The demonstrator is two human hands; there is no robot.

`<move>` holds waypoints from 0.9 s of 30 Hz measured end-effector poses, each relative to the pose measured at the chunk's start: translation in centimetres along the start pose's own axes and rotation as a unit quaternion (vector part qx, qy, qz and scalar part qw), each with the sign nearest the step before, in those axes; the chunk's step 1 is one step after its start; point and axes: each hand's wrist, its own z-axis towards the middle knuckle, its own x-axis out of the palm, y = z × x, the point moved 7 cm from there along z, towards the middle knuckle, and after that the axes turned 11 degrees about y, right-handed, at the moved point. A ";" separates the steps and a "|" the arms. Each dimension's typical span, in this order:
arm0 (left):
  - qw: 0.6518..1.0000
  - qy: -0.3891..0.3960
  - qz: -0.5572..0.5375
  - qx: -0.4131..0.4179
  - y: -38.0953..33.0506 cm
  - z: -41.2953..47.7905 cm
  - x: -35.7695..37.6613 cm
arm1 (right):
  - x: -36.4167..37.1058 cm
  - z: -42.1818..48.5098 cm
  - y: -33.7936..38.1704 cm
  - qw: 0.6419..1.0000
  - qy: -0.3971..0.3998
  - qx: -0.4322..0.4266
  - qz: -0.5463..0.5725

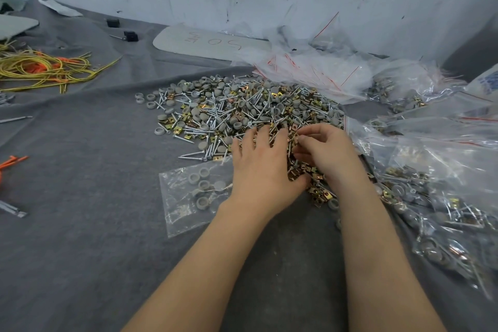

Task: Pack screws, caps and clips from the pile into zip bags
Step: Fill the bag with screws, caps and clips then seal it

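1. While both hands work the near edge of the pile (242, 108), the open zip bag (186, 207) lies flat on the grey cloth (94, 250) just left of them, its right edge tucked under the left wrist
2. Bag already has a few grey caps (200, 184) inside; no screws or clips seen in it. Its long side runs roughly toward and away from the person; which edge is the mouth, cannot tell
3. Left hand (262, 167) is the nearer one to the bag, touching it at the wrist. Right hand (327, 153) sits on the far side of the left, so anything it picks has to cross over or pass to the left hand, my guess
4. Left hand: fingers straight and spread, palm down, resting on the brass clips (296, 170) and screws (188, 155) at the pile edge, gripping nothing
5. Right hand: fingers curled in, fingertips (303, 137) pinching at what looks like a brass clip out of the heap between the two hands; how many it has, too small to tell
6. Loose caps and screws spread up and left of the hands; clips are thickest right between them
7. Filled bags (436, 197) heaped at the right, well apart from the open one
8. Judged step: gathering clips for the bag, count not done yet
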 end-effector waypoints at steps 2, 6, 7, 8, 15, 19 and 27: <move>0.998 0.053 0.018 -0.033 1.2 0.2 0.6 | -0.1 0.0 0.0 1.000 -0.005 0.001 -0.003; 0.994 0.092 0.013 -0.061 2.9 0.4 0.6 | -0.2 -0.1 0.1 1.000 -0.004 -0.004 -0.025; 0.993 0.096 0.013 -0.065 3.1 0.4 0.6 | -0.1 -0.1 0.1 1.000 -0.003 -0.005 -0.030; 0.993 0.101 0.013 -0.067 3.2 0.5 0.5 | -0.2 -0.2 0.2 0.999 -0.002 -0.006 -0.032; 0.992 0.110 0.025 -0.049 2.6 0.3 0.5 | -0.3 -0.3 0.3 0.999 -0.006 -0.005 -0.038; 0.987 0.150 0.060 -0.023 1.1 -0.4 2.0 | -0.3 -0.4 0.4 0.999 -0.011 -0.007 -0.046; 0.981 0.160 0.071 -0.082 2.4 -0.2 1.5 | -0.2 -0.2 0.3 0.998 -0.009 -0.001 -0.055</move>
